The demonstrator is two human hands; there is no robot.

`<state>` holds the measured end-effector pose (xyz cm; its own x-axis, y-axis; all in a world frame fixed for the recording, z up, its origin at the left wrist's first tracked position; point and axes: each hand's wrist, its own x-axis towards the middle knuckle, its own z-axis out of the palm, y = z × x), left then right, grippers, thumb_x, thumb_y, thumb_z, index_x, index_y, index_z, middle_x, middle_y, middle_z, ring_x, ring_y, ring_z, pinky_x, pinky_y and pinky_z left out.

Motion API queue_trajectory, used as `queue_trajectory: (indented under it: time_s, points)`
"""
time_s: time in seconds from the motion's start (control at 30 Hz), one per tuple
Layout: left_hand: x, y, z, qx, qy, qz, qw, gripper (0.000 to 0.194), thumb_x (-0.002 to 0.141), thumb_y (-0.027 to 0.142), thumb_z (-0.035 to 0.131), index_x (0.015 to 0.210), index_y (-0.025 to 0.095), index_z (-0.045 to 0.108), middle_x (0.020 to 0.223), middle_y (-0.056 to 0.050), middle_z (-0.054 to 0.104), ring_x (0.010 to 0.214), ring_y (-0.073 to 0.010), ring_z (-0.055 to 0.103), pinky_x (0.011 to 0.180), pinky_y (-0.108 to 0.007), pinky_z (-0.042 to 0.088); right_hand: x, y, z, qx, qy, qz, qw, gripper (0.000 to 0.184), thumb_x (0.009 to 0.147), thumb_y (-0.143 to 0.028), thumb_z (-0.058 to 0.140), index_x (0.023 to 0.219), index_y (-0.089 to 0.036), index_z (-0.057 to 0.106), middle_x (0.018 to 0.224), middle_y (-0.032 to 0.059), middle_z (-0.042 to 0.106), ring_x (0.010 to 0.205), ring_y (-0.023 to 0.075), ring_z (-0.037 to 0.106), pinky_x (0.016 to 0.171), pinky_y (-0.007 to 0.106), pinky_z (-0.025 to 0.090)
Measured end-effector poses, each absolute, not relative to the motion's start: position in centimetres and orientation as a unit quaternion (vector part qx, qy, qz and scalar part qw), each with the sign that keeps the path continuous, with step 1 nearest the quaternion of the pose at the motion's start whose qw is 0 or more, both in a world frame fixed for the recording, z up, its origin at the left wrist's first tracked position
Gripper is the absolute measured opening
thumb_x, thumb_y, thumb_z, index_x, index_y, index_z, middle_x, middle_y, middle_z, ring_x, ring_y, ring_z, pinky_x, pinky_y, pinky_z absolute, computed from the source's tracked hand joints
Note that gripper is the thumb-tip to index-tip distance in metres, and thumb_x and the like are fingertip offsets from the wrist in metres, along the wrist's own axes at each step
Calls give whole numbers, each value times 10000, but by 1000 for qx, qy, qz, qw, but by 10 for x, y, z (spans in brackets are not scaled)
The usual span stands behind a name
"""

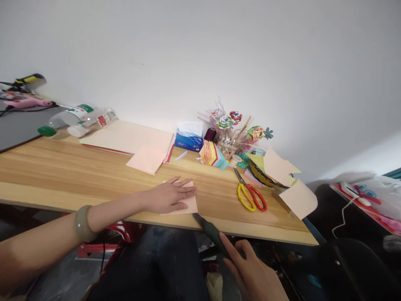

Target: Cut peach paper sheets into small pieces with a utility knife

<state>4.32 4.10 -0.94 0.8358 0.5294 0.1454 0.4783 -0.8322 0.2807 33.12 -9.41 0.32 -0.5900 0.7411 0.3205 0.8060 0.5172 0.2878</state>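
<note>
My left hand (171,195) lies flat with fingers spread on a small pale pink sheet of paper (191,205), pressing it to the wooden table (216,200). A pale bracelet circles the left wrist. In my right hand (250,269) is a knife (213,232) with a dark green handle, the index finger stretched along it. Its dark tip touches or nearly touches the paper's lower right corner, at the table's front edge. Scissors (250,196) with one yellow and one red handle lie to the right of the paper, blades pointing away.
Behind my left hand are a stack of large paper sheets (125,136) and a loose pink square (146,159). Further back stand a blue tissue pack (189,140), folded coloured papers (213,154) and paper flowers (225,122). Plastic bottles (54,123) lie left; more sheets (298,199) overhang right.
</note>
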Motion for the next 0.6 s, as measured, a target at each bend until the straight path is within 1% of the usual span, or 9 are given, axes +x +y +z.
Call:
queue_trajectory:
  time_s: [0.13, 0.3, 0.37, 0.5, 0.6]
  points:
    - [44, 41, -9, 954, 278, 71, 82, 530, 958, 452, 265, 1409, 178, 308, 1503, -148, 192, 1391, -257, 143, 1100, -439, 94, 325, -96, 13, -424, -875, -221, 71, 416, 974, -294, 199, 1248, -160, 483, 643, -9, 559, 464, 117, 609, 330, 180, 411]
    - [44, 41, -8, 959, 270, 57, 65, 535, 964, 437, 247, 1417, 155, 287, 1497, -172, 196, 1395, -247, 120, 1101, -432, 105, 324, -98, 14, -430, -864, -255, 65, 423, 980, -295, 172, 1216, -162, 496, 610, -22, 539, 417, 110, 579, 301, 195, 356]
    - [44, 40, -8, 959, 270, 55, 64, 535, 965, 436, 242, 1416, 152, 288, 1496, -175, 200, 1395, -245, 120, 1100, -434, 111, 324, -99, 13, -430, -863, -257, 68, 423, 982, -301, 166, 1209, -164, 496, 603, -29, 531, 407, 104, 571, 302, 196, 348]
    - [44, 40, -7, 958, 273, 56, 65, 539, 965, 452, 232, 1422, 168, 268, 1501, -157, 199, 1397, -230, 116, 1101, -429, 119, 321, -97, 13, -433, -862, -254, 75, 418, 983, -304, 168, 1228, -168, 479, 636, -20, 548, 453, 111, 597, 327, 200, 366]
    - [44, 45, -7, 958, 274, 50, 66, 542, 963, 471, 214, 1425, 190, 255, 1502, -137, 207, 1398, -222, 110, 1099, -464, 92, 318, -91, 12, -438, -860, -252, 74, 420, 984, -308, 169, 1224, -176, 487, 638, -19, 548, 460, 112, 600, 326, 208, 354]
